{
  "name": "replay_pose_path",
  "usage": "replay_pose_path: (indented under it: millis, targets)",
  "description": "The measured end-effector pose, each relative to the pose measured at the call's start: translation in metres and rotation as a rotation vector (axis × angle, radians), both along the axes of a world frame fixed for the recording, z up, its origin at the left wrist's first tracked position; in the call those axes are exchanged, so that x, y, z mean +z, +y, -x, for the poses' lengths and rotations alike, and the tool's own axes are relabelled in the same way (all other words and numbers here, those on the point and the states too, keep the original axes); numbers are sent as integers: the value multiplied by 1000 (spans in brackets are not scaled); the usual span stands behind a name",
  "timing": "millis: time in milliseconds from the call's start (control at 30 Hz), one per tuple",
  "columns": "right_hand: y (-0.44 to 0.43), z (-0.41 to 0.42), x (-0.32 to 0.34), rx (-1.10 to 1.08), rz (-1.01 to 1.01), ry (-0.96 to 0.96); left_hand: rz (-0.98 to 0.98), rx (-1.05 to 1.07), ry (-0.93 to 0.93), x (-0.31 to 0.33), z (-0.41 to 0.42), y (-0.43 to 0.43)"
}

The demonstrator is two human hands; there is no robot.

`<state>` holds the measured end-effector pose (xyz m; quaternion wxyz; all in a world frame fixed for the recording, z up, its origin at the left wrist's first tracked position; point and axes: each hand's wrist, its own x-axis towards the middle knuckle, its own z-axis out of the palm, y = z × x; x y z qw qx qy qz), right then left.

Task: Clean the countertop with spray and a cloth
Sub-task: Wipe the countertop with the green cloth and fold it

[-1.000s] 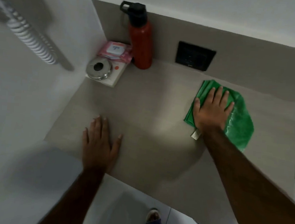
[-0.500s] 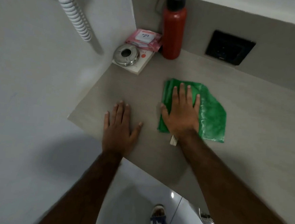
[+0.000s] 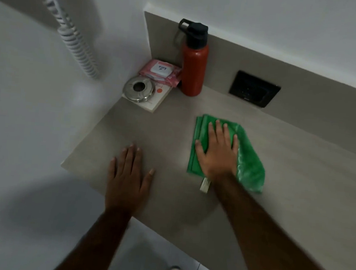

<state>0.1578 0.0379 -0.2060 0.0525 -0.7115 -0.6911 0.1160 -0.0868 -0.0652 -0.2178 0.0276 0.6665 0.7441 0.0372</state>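
A green cloth [image 3: 249, 161] lies folded on the beige countertop [image 3: 296, 186], near its middle. My right hand [image 3: 216, 152] presses flat on the cloth's left half with its fingers spread, and a white tag sticks out by the wrist. My left hand [image 3: 127, 177] rests palm down on the bare countertop near the front edge, to the left of the cloth, with nothing in it.
In the back left corner stand a red bottle [image 3: 193, 72] with a black lid, a pink wipes packet [image 3: 159, 70] and a round steel dish [image 3: 138, 88] on a book [image 3: 156, 99]. A black socket [image 3: 254, 88] sits in the backsplash. A coiled cord [image 3: 78, 41] hangs on the left wall.
My right hand has slid the green cloth leftward across the countertop, from below the socket toward the middle. My left hand has stayed flat in the same spot.
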Motion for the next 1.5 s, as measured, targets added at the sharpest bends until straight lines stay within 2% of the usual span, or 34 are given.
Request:
replay_pose_path:
  millis: [167, 300, 400, 567, 667, 733, 800, 867, 933, 1000, 1067, 1133, 1200, 1267, 1400, 1433, 1500]
  targets:
    - [80, -5, -2, -25, 16, -17, -3, 5, -15, -1, 1, 2]
    - [79, -8, 3, 18, 31, -21, -6, 5, -18, 0, 0, 1]
    - [32, -18, 6, 121, 27, -18, 0, 3, -20, 3, -1, 1]
    - [-117, -61, 1, 468, 4, 2, 36, -5, -49, 17, -7, -2]
    - [-171, -93, 1, 627, 80, -9, 102, 56, -157, 31, -23, 0]
    - [-180, -104, 9, 654, 111, 27, 156, -48, -295, 41, -53, -1]
    - [-177, -105, 21, 604, 130, 142, 241, -256, -382, 49, -94, -7]
    - [-177, -108, 33, 484, 72, 254, 265, -411, -368, 53, -136, -12]
    - [-183, -113, 40, 337, -33, 288, 263, -379, -305, 57, -165, -13]
    - [-190, -123, 46, 198, -85, 295, 330, -230, -236, 64, -183, -8]
    - [-195, -131, 51, 109, -48, 320, 439, -131, -229, 70, -192, -5]
    - [-197, -135, 56, 69, 27, 369, 509, -152, -311, 82, -197, -6]
    - [-199, -142, 63, 31, 91, 484, 493, -222, -427, 103, -208, -15]
    - [-200, -149, 73, -17, 147, 685, 423, -288, -556, 127, -222, -25]
    - [-208, -177, 98, -177, 287, 1357, 369, -498, -713, 184, -256, -38]
    - [-207, -184, 106, -178, 339, 1461, 370, -521, -757, 196, -263, -38]
    - [-203, -208, 125, -160, 412, 1509, 316, -539, -832, 220, -283, -34]
